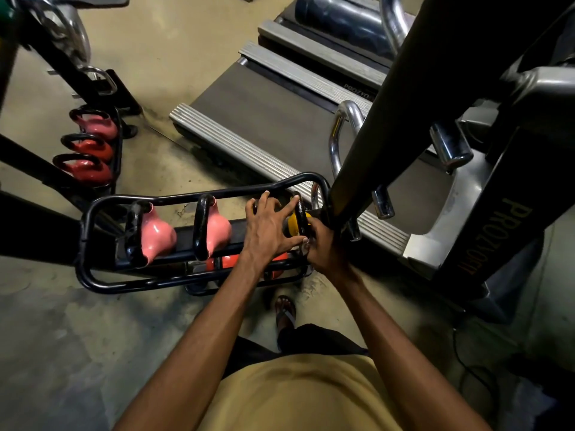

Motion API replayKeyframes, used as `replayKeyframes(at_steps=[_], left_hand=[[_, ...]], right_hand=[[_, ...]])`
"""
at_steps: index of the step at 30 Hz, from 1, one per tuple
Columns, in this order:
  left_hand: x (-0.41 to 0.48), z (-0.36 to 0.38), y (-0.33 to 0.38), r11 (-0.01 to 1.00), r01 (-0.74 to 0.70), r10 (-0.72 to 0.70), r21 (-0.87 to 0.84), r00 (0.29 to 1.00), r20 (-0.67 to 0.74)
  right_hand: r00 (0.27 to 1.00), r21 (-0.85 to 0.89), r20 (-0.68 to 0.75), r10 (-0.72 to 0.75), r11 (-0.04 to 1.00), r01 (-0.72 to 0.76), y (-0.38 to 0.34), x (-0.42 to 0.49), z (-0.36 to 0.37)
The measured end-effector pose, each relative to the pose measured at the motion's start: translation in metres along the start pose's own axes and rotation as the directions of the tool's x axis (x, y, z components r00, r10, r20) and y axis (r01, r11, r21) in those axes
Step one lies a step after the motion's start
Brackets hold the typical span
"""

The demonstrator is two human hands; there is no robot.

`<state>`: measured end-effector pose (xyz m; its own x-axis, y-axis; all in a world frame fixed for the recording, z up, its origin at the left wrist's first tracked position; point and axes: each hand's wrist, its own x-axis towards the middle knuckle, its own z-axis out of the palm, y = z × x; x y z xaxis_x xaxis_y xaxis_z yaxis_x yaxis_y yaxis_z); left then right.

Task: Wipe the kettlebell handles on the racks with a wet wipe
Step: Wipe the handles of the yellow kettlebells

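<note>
Gym floor (46, 321) — left hand (267, 227) on yellow kettlebell (293, 224).

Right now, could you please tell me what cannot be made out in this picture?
All in the head view:
Of the wet wipe only a pale scrap shows; the right hand hides the rest.
The yellow kettlebell is mostly covered by the left hand and the right hand.
The red kettlebells below: count hidden by the shelf and forearm.

Left hand (267, 228) spread, fingers straight; right hand (323, 247) curled tight.
</note>
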<state>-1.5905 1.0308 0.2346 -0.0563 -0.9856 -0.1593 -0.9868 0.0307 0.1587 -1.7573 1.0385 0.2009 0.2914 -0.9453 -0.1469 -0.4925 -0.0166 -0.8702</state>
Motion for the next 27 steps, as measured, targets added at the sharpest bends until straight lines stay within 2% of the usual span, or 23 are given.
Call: replayKeyframes(at_steps=[3,5,14,19,23,27], left_hand=[[-0.002,0.001,0.001,1.0,-0.005,0.004,0.02,1.0,0.008],[-0.004,0.001,0.001,0.999,-0.004,0.004,0.034,1.0,0.005],[-0.007,0.006,0.005,1.0,-0.005,0.005,0.027,1.0,0.003],[-0.013,0.001,0.008,1.0,-0.016,0.017,0.016,1.0,-0.019],[-0.036,-0.005,0.001,0.989,-0.065,0.053,-0.13,0.994,-0.098],[-0.087,-0.008,-0.022,0.94,-0.186,0.109,-0.287,0.958,-0.263]], right_hand=[[0.988,-0.08,-0.157,-0.013,0.997,0.001,-0.004,-0.014,0.0],[0.975,-0.089,-0.222,0.029,0.995,-0.05,-0.005,-0.019,0.0],[0.923,0.008,-0.359,0.142,0.989,-0.149,-0.007,-0.036,-0.006],[0.899,0.035,-0.419,0.125,0.992,-0.122,-0.015,-0.057,-0.007],[0.886,0.103,-0.435,0.16,0.986,-0.127,-0.022,-0.077,0.001],[0.907,0.145,-0.396,0.141,0.985,-0.089,-0.034,-0.103,0.026]])
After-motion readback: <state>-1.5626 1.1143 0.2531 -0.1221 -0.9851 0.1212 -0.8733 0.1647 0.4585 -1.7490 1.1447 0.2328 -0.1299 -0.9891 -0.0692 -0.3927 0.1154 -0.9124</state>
